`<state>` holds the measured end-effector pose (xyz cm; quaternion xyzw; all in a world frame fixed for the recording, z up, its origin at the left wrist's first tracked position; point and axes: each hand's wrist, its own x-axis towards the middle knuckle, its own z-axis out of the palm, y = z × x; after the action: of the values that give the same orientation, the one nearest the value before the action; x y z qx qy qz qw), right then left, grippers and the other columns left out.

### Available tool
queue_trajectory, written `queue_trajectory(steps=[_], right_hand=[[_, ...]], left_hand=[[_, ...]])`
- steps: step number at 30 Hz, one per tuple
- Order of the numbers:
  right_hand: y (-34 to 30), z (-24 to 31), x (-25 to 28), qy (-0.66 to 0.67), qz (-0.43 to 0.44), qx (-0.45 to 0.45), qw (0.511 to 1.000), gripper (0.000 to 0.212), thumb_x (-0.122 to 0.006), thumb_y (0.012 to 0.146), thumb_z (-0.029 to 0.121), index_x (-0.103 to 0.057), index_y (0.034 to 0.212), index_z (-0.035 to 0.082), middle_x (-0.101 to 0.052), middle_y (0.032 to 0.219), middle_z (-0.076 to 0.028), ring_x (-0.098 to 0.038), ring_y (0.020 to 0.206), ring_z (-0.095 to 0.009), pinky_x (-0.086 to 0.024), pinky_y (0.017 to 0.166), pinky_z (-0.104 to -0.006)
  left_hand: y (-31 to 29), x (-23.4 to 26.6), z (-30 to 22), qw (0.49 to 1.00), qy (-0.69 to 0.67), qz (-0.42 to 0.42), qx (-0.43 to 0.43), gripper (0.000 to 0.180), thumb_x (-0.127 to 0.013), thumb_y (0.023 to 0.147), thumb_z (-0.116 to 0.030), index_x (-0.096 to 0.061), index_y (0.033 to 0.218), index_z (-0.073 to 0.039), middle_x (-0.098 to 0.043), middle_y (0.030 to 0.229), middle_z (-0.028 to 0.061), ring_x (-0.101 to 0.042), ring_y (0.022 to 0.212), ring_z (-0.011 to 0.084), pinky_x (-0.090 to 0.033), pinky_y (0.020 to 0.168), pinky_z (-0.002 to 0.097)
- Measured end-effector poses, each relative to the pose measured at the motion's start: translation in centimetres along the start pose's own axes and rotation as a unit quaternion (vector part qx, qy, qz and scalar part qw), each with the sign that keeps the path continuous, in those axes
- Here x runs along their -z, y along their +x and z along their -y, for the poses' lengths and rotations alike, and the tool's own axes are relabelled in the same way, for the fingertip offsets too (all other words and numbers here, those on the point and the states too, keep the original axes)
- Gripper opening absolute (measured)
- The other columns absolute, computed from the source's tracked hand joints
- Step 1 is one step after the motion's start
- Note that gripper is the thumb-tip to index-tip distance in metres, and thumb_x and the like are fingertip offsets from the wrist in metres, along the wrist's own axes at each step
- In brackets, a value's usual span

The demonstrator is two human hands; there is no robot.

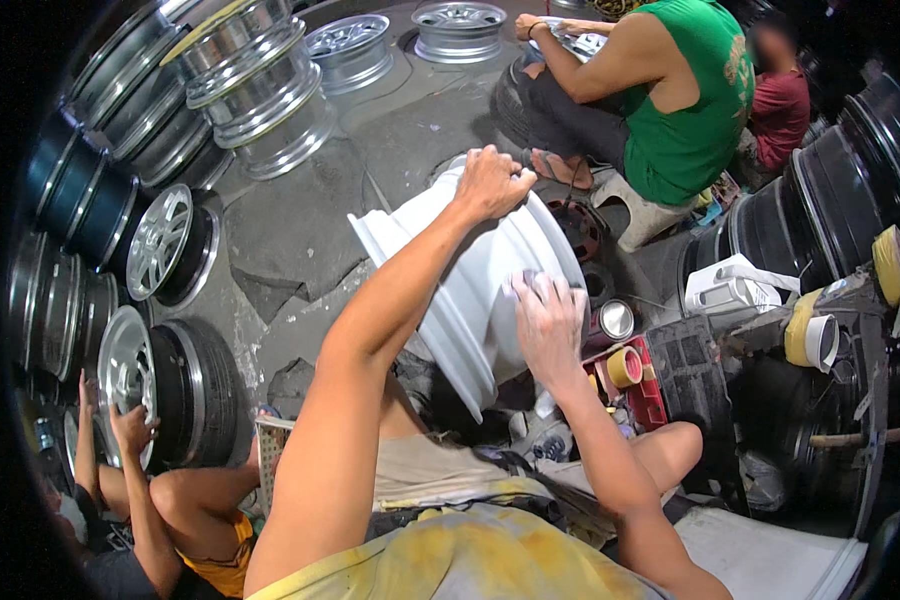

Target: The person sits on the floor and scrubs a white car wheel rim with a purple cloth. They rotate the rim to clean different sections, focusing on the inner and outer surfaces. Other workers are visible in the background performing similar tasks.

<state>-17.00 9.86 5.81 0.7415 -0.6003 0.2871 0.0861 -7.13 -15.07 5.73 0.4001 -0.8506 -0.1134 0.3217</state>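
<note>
A car wheel rim [460, 290] coated in matte white stands tilted between my knees, its ribbed barrel facing me. My left hand [495, 185] is closed over its far upper edge, knuckles up. Lower on the right side, my right hand [550, 325] presses against the barrel with bent fingers. White dust covers those fingers. A small pale bit shows by the fingertips, but what it is I cannot make out.
Beside my right knee, a red crate [645, 385] holds tape rolls, near an open can [616, 319]. Stacked rims [260, 100] rise at the far left. A person in green [685, 110] sits ahead on a stool; another person's hand [130, 432] touches a silver rim [128, 375] at left.
</note>
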Motion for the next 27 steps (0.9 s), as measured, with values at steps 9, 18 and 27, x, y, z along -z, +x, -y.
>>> queue_trajectory(steps=[9,18,27], right_hand=[[0.8,-0.4,0.4,-0.029,-0.004,0.003,1.0,0.037,-0.069,0.09,0.015,-0.072,0.127,0.01,-0.062,0.108,-0.009,-0.057,0.102,-0.029,-0.042,0.084,-0.0427],[0.4,-1.8,-1.3,-0.002,-0.027,0.026,0.999,0.035,-0.069,0.089,0.016,-0.076,0.123,0.013,-0.06,0.102,-0.006,-0.055,0.1,-0.026,-0.042,0.084,-0.0434],[1.0,-1.6,-0.8,0.002,-0.039,0.032,0.999,0.039,-0.068,0.087,0.014,-0.075,0.125,0.013,-0.061,0.105,-0.003,-0.056,0.101,-0.024,-0.042,0.084,-0.0427]], left_hand=[[0.1,0.5,-0.7,1.0,-0.005,0.022,0.014,0.052,-0.057,0.086,-0.044,-0.083,0.095,0.0,-0.076,0.102,0.0237,-0.063,0.099,0.0381,-0.045,0.101,0.0463],[0.2,-0.2,-0.2,1.0,0.025,-0.004,-0.015,0.045,-0.057,0.09,-0.039,-0.082,0.091,-0.001,-0.075,0.093,0.0184,-0.062,0.097,0.0372,-0.044,0.098,0.0487],[0.4,0.5,-0.3,1.0,0.017,0.014,0.003,0.046,-0.059,0.089,-0.04,-0.082,0.088,0.0,-0.076,0.094,0.0192,-0.063,0.102,0.0362,-0.042,0.1,0.0485]])
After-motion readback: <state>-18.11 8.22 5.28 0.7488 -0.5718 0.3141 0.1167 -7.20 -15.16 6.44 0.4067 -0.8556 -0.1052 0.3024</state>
